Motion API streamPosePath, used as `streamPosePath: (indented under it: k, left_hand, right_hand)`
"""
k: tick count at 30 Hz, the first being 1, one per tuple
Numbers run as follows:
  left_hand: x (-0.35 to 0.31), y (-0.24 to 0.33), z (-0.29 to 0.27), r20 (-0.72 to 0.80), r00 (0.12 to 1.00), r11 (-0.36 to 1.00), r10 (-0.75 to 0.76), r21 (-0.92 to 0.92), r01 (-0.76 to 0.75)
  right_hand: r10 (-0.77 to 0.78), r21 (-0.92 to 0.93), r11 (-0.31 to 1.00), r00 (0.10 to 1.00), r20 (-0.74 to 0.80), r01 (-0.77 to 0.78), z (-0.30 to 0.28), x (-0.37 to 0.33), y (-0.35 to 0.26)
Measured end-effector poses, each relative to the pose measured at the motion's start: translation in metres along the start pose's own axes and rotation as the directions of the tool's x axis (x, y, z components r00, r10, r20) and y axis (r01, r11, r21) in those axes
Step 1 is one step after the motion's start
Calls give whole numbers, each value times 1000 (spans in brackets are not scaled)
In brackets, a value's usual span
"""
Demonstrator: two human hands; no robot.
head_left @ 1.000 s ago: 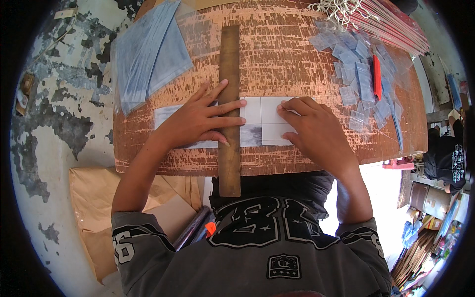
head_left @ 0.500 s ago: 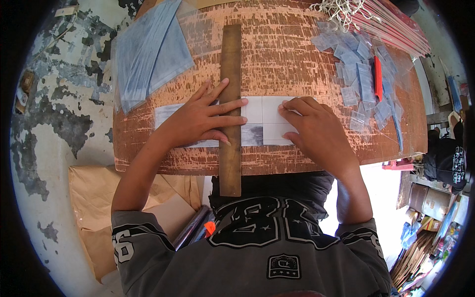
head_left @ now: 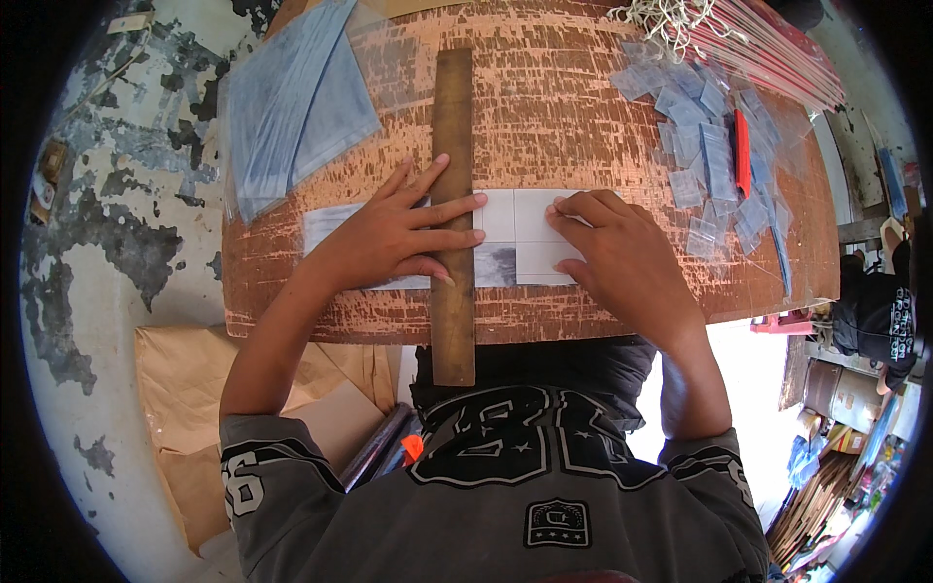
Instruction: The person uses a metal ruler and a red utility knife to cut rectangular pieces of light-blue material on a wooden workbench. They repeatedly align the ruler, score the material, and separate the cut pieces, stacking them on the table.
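Observation:
My left hand (head_left: 406,223) lies with its fingers spread across a long brown ruler (head_left: 453,107), which runs from near to far on the table. Beneath the ruler is a strip of paper (head_left: 498,216), white with thin lines and a grey printed patch; its left part passes under my left hand. On the right end of the paper rests my right hand (head_left: 607,238), fingers bent and thumb apart from the index finger. A corner of the sheet appears between that thumb and the fingertips, though the curled fingers partly hide it.
The table (head_left: 554,117) has a worn, scratched brown top. Large clear plastic sleeves (head_left: 306,107) lie far left. At right are small plastic bags (head_left: 690,121) and a red cutter (head_left: 742,154). Behind them lie pink sticks with white strings (head_left: 748,44). Brown paper (head_left: 194,389) sits below left.

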State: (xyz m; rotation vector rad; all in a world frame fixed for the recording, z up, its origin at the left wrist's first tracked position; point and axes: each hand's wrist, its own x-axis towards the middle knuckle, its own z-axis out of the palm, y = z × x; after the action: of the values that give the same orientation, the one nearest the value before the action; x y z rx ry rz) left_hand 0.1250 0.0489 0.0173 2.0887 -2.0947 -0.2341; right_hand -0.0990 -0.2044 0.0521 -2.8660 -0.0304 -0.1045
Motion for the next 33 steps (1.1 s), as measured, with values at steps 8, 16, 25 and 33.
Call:
streamPosePath:
  k: [8, 16, 25, 33]
  left_hand:
    - [1, 1, -4, 28, 1000, 1000, 5, -5, -5]
    - [-1, 0, -1, 14, 1000, 1000, 16, 6, -16]
    - [-2, 2, -3, 7, 1000, 1000, 11, -11, -11]
    - [-1, 1, -2, -10, 1000, 1000, 17, -9, -17]
  right_hand:
    - [3, 10, 1000, 1000, -3, -3, 0, 0, -1]
    - [18, -2, 1000, 1000, -7, -18, 3, -1, -3]
    - [4, 7, 1000, 998, -59, -4, 10, -2, -3]
    - [0, 30, 1000, 997, -73, 2, 11, -2, -3]
